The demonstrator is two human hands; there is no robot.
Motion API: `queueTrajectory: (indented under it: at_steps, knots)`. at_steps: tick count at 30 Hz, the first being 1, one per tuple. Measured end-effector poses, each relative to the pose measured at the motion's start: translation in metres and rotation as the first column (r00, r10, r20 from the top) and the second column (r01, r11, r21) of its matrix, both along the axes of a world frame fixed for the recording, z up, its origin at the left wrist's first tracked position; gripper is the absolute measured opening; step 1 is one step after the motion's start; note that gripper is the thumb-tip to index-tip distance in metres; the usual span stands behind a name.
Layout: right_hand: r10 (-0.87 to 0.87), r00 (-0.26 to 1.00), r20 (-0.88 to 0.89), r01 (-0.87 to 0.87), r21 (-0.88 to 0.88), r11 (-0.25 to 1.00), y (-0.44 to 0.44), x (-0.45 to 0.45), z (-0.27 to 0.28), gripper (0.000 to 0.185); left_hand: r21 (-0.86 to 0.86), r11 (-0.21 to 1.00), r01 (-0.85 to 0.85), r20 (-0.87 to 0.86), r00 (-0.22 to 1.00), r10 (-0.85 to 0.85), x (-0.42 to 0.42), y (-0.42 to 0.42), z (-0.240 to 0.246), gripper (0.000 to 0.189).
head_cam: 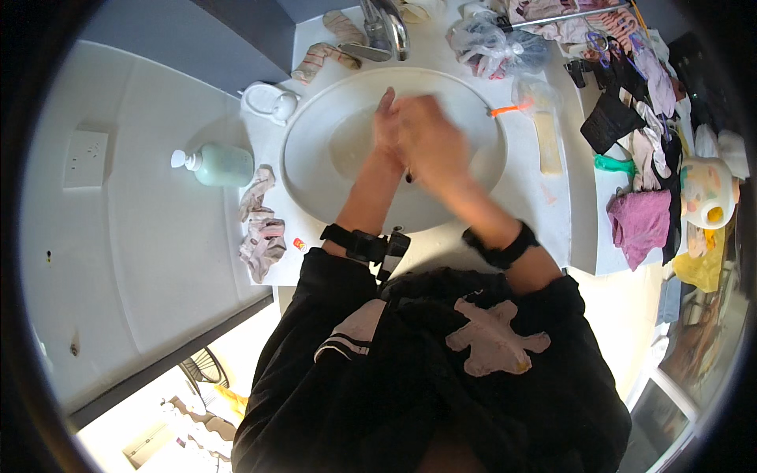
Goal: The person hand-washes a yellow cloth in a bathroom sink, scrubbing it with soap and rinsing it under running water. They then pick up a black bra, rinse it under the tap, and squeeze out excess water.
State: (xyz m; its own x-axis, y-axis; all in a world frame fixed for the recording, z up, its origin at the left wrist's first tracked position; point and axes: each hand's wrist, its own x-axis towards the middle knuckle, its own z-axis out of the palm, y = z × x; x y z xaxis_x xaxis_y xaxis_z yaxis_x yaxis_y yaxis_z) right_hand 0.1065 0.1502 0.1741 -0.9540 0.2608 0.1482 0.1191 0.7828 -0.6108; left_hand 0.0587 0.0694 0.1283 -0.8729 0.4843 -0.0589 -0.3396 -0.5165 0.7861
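Both hands are over a white oval washbasin point(319, 171). My left hand point(388, 127) is partly covered, one fingertip pointing up towards the faucet side. Across it lies my right hand point(430, 139), blurred, its fingers bent over the left palm or fingers; whether anything is between them is hidden. A small dark round spot shows just below the hands. The metal faucet point(397, 32) stands at the basin's far edge, with striped socks point(322, 59) left of it. Black straps circle both wrists.
A pump bottle of pale green liquid point(223, 165), a white soap dish point(266, 101) and crumpled socks point(263, 242) lie on the left. On the right are a tied plastic bag point(500, 50), an orange-handled item point(510, 110), a pink cloth point(640, 222), hung laundry and a detergent jug point(707, 192).
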Motion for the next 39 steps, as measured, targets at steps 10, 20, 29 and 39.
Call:
queueTrajectory:
  at_steps: [10,20,29,39]
  knots:
    - [-0.194,0.934,-0.299,0.127,-0.227,0.966,-0.005,-0.019,-0.024,0.038,0.2,0.919,0.34,0.234,0.894,-0.382,-0.032,-0.004,-0.042,0.026]
    - [-0.145,0.812,-0.566,0.164,-0.018,0.986,-0.005,-0.028,-0.028,0.033,-0.126,0.991,-0.049,0.157,0.985,0.069,-0.006,-0.012,-0.01,0.026]
    - [-0.156,0.985,-0.073,0.129,-0.285,0.95,0.044,-0.069,-0.106,0.04,-0.412,0.911,0.03,0.284,0.954,0.097,-0.031,-0.032,-0.01,0.03]
    - [0.11,0.892,0.439,-0.197,0.156,0.968,0.059,-0.08,-0.159,0.064,-0.963,-0.135,-0.235,-0.158,0.891,-0.426,-0.091,-0.111,-0.127,0.066]
